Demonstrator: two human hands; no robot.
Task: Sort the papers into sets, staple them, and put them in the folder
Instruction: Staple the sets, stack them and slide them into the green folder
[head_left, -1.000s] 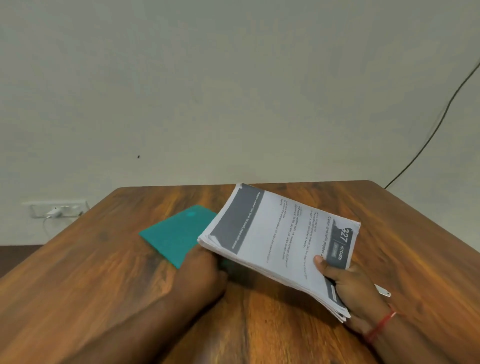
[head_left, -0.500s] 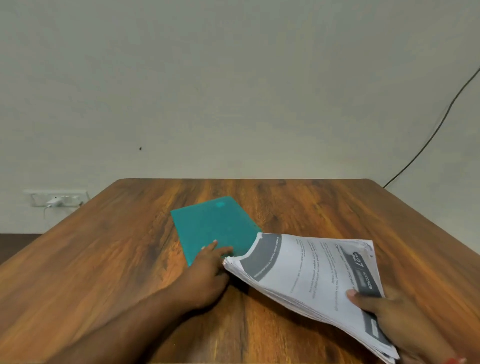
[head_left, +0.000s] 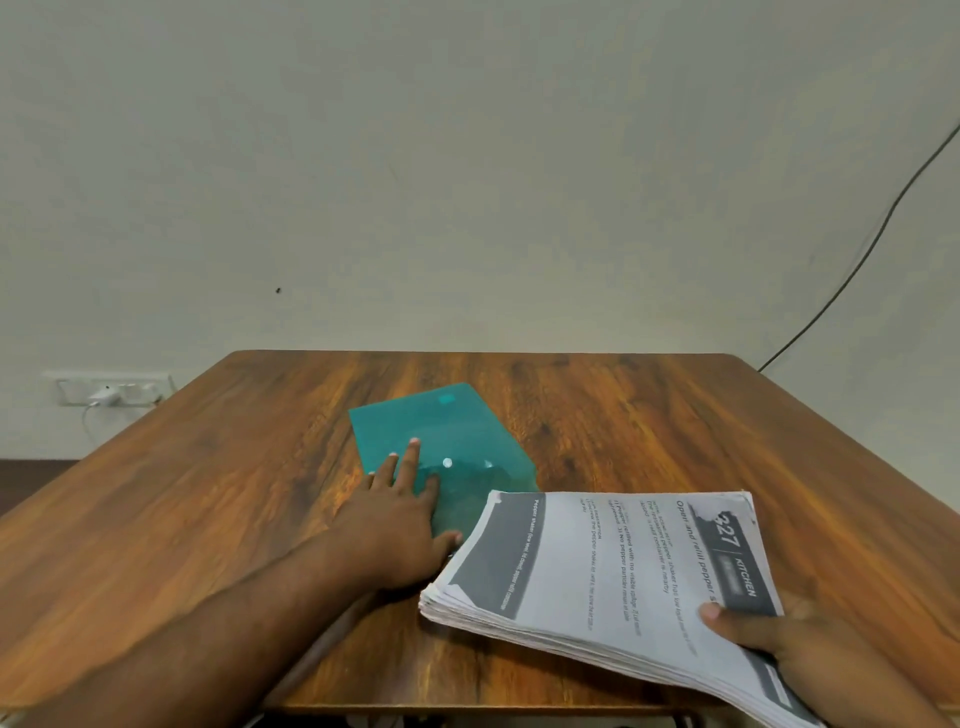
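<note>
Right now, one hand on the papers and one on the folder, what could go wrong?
The thick paper stack is held at one end by the right hand alone; its fanned free edge could sag and spill sheets. Its corner overlaps the green folder under the left hand, so sliding the folder might snag it.

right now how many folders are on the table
1. The teal folder lies mid-table under the left hand, its near corner covered by the stack of papers the right hand grips. Another beneath that stack would be hidden.
</note>
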